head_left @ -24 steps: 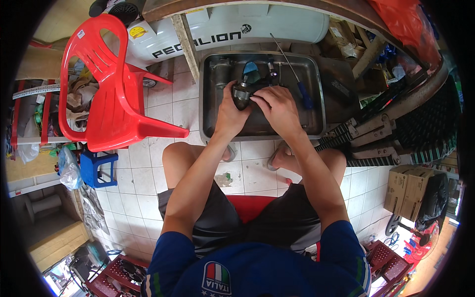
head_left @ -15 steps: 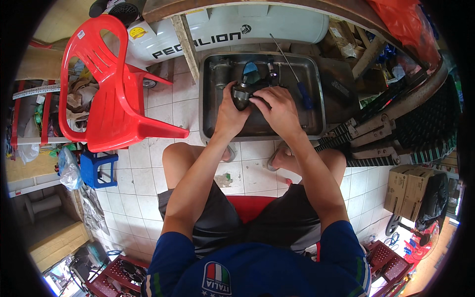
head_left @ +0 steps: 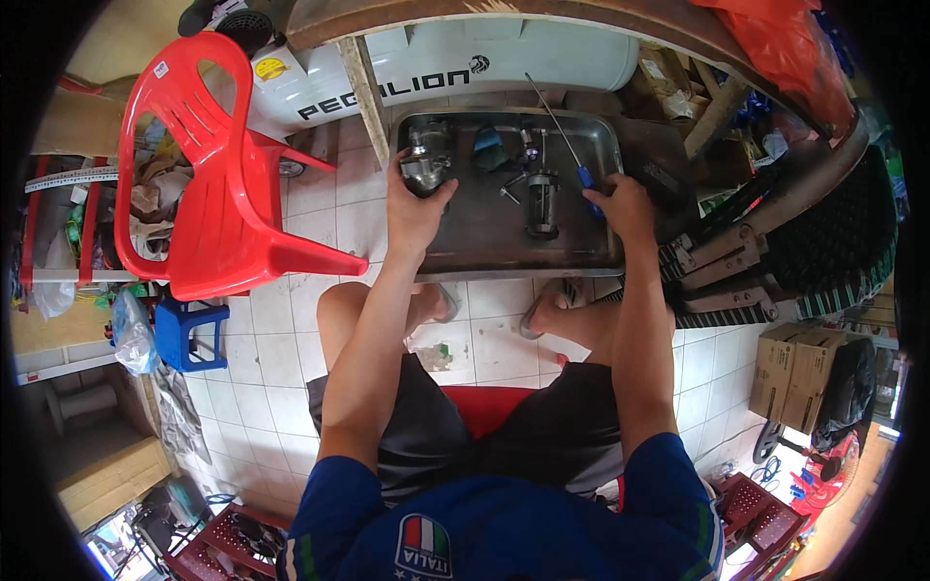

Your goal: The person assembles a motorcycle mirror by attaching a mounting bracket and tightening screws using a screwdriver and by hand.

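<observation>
My left hand (head_left: 415,215) is closed around a rounded silver metal machine part (head_left: 426,172) at the left side of a dark metal tray (head_left: 513,269). At the tray's right side, my right hand (head_left: 625,208) has its thumb and fingers on the blue handle of a long screwdriver (head_left: 585,180). The shaft of that screwdriver slants up past the tray's far rim. Between my hands a dark cylindrical metal part (head_left: 542,208) lies in the tray. Small bolts (head_left: 513,184) and a bluish curved piece (head_left: 489,148) lie beyond it.
A white tank (head_left: 455,73) lies behind the tray, under a wooden bench (head_left: 542,12). To the left stand a red plastic chair (head_left: 218,213) and a small blue stool (head_left: 189,332). Folded chair-like frames (head_left: 756,261) and cardboard boxes (head_left: 799,376) are at the right.
My hands have moved apart. The left has gone to the tray's left side with the silver part; the right has moved right onto the screwdriver. The dark cylindrical part now shows in the tray.
</observation>
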`<state>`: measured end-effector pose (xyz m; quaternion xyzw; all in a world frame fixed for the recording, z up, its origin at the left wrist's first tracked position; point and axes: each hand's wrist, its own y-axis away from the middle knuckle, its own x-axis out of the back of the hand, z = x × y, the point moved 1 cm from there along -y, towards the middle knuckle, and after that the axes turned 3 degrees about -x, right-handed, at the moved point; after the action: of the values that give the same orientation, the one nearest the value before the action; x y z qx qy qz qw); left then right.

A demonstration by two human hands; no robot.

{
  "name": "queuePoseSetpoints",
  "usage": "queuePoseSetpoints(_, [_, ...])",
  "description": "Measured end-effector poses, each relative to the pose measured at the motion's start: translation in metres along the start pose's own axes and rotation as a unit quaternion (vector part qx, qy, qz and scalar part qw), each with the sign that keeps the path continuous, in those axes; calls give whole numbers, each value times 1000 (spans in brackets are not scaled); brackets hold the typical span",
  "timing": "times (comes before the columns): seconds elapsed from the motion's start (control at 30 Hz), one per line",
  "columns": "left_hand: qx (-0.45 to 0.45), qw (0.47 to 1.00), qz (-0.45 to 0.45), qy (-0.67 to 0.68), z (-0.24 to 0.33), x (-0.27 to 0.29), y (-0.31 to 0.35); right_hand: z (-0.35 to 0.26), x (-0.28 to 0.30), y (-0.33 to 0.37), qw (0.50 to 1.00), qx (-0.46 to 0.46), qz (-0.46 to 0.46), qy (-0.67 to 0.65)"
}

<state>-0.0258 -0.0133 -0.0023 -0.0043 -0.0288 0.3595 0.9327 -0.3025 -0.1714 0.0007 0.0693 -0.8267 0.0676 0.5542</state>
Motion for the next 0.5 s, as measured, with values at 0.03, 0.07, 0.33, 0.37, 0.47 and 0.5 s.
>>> queuePoseSetpoints(0.03, [-14,1000,16,-9,-2,0,-3,5,-3,0,999,11,-17,41])
queuePoseSetpoints(0.07, [-15,1000,24,12,-6,5,-6,0,-4,0,997,3,-44,61])
queuePoseSetpoints(0.33, [25,994,62,84,-10,20,-17,8,-31,-5,996,62,48,37])
queuePoseSetpoints(0.37, [21,994,63,85,-11,23,-18,15,-29,-13,998,14,26,-55])
queuePoseSetpoints(0.47, [14,993,69,98,-13,24,-20,24,-11,-27,939,-94,-8,-330])
queuePoseSetpoints(0.5, [10,991,78,105,-12,25,-20,13,10,-22,898,-101,-1,-428])
